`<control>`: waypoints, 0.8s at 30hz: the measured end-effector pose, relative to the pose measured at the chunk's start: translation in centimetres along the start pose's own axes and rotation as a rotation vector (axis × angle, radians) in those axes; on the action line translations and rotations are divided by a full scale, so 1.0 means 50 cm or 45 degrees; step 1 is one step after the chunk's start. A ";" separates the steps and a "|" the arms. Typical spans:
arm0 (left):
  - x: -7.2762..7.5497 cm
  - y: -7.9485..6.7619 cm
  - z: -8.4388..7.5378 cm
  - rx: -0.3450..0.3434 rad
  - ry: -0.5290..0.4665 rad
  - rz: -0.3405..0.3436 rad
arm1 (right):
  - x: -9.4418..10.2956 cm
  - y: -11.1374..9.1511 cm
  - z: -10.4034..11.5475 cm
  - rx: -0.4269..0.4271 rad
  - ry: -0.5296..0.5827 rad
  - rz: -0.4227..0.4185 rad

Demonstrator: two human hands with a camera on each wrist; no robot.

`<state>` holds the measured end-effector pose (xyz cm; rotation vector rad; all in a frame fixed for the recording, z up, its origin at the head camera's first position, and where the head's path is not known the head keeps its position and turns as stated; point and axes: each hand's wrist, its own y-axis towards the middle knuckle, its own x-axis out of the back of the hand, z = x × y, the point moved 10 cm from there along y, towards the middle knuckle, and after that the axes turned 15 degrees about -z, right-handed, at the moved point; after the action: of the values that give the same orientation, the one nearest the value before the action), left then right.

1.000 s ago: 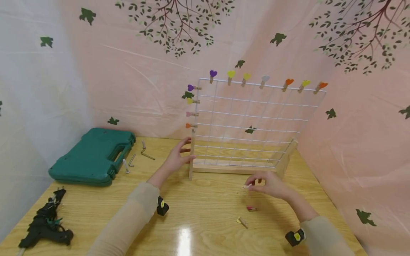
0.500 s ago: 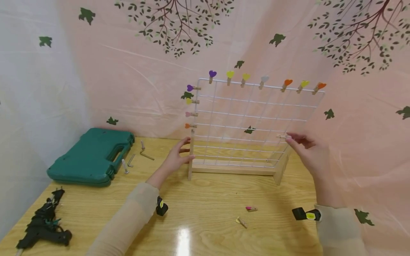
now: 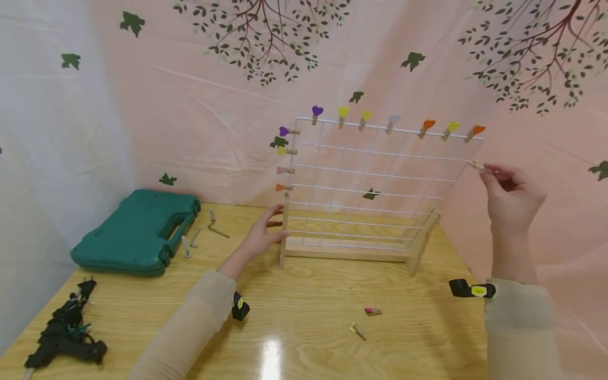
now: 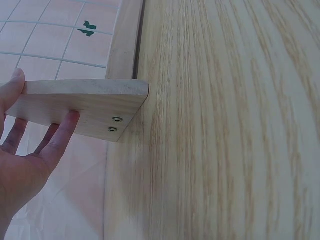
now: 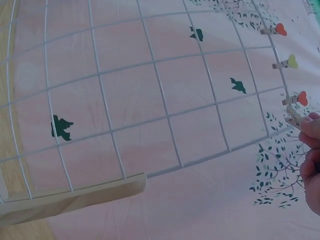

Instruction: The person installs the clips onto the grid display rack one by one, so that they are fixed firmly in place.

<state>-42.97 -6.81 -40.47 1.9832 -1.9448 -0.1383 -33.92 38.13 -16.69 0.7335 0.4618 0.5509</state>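
A white wire grid [image 3: 375,179] stands in a wooden frame, heart-topped clothespins clipped along its top edge and left side. My left hand [image 3: 260,232] holds the frame's left wooden upright [image 3: 283,248], thumb on its edge and fingers against the outer face, as the left wrist view shows. My right hand [image 3: 515,198] pinches a small wooden clothespin [image 3: 475,165] at the grid's right edge, just below the top corner. In the right wrist view this clothespin [image 5: 295,119] is near the orange-heart clothespin [image 5: 295,99]; its heart is hidden by my fingers.
Two loose clothespins lie on the table: a pink one [image 3: 372,311] and a yellow one [image 3: 358,331]. At left are a green plastic case [image 3: 138,232], a black glue gun [image 3: 66,332], hex keys [image 3: 218,229] and bolts [image 3: 186,247]. A printed curtain [image 3: 228,132] hangs behind.
My right hand has lifted the clothespin from the tabletop, moving right and up to the grid's upper right edge. My left hand has stayed on the upright.
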 end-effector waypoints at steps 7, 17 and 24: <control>0.000 -0.002 0.003 0.013 0.024 -0.001 | 0.002 0.026 -0.024 -0.162 -0.087 -0.031; 0.000 -0.002 -0.001 0.006 0.023 0.003 | -0.022 0.038 -0.047 -0.247 -0.105 -0.007; 0.000 -0.003 -0.004 0.003 0.011 -0.003 | -0.032 0.038 -0.050 -0.226 -0.122 0.003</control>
<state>-42.78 -6.79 -40.35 1.9844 -1.9375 -0.1280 -37.15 39.57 -16.61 0.5880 0.3184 0.5490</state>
